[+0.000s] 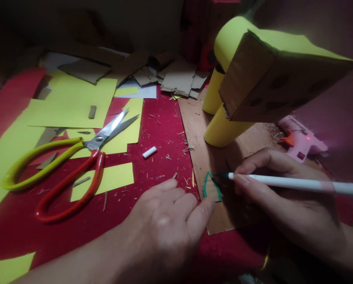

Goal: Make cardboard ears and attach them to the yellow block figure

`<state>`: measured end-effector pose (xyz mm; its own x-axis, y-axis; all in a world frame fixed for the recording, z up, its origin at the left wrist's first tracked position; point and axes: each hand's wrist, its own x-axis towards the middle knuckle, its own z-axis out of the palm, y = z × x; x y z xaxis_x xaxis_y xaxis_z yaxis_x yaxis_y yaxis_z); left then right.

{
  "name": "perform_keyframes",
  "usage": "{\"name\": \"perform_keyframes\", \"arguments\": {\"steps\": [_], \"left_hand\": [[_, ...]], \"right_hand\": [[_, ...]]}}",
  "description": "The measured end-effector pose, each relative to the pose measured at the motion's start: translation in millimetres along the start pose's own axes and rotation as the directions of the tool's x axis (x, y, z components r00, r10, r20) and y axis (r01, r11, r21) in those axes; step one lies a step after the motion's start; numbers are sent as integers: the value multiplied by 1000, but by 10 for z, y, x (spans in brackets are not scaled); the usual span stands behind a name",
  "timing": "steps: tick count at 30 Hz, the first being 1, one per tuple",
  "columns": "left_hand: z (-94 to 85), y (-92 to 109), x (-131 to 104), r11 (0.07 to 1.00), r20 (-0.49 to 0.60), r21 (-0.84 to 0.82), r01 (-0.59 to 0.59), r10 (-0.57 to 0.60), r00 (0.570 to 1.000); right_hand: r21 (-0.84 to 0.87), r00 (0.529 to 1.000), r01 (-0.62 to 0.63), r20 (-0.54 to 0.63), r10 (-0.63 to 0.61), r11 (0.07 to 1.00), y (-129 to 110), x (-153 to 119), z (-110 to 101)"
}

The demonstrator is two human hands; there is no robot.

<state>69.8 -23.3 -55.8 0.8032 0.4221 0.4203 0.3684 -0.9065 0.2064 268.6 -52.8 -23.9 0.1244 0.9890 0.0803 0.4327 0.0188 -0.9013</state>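
My right hand (285,193) is closed in a pinch around a white felt-tip pen (282,182). Its dark green tip is at the right edge of a small pointed cardboard piece (212,191), which has a green outline along its sides. My left hand (170,213) has its fingers curled, and the thumb pins the lower end of that piece to the wooden board (220,223). Just beyond both hands stands a cardboard box form (250,75) covered partly in yellow paper, resting on yellow paper tubes (223,132). Its side has dark spots.
Scissors (99,138) with one yellow and one red handle lie partly spread on yellow paper (75,94) at left. A small white cylinder (149,152) and scraps litter the red cloth (161,122). Cardboard offcuts (179,77) pile up behind. A pink glue gun (305,140) sits at right.
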Motion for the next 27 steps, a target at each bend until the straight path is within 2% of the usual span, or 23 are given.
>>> {"name": "perform_keyframes", "arguments": {"steps": [3, 6, 9, 12, 14, 16, 19, 22, 27], "left_hand": [[-31, 16, -3, 1000, 11, 9, 0, 0, 1000], [-56, 77, -23, 999, -38, -29, 23, -24, 999], [-64, 154, -38, 993, -15, -117, 27, -29, 999], [-66, 177, -31, 982, 39, -141, -127, 134, 990], [-80, 156, -19, 960, 68, -127, -251, 261, 963], [-104, 123, -6, 942, 79, -126, -312, 323, 943], [-137, 92, 8, 939, 82, -137, -316, 328, 941], [-140, 99, 8, 938, 107, -112, -328, 340, 934], [-91, 142, -56, 964, 110, -45, -263, 267, 957]], "right_hand": [[162, 995, -96, 0, 98, 982, 30, 5, 16], [167, 993, -105, -34, 113, 980, 42, 2, 11], [156, 992, -117, -28, 122, 981, 27, -6, -6], [133, 995, -95, -15, 98, 987, 15, -8, -19], [113, 996, -83, -8, 85, 990, 22, -5, -23], [131, 995, -97, 18, 96, 987, 37, 2, -25], [147, 995, -90, 51, 83, 985, 52, 11, -33], [74, 998, -24, 65, 19, 997, 45, 7, -54], [24, 961, 63, 268, -67, 998, 43, -15, -104]]}}
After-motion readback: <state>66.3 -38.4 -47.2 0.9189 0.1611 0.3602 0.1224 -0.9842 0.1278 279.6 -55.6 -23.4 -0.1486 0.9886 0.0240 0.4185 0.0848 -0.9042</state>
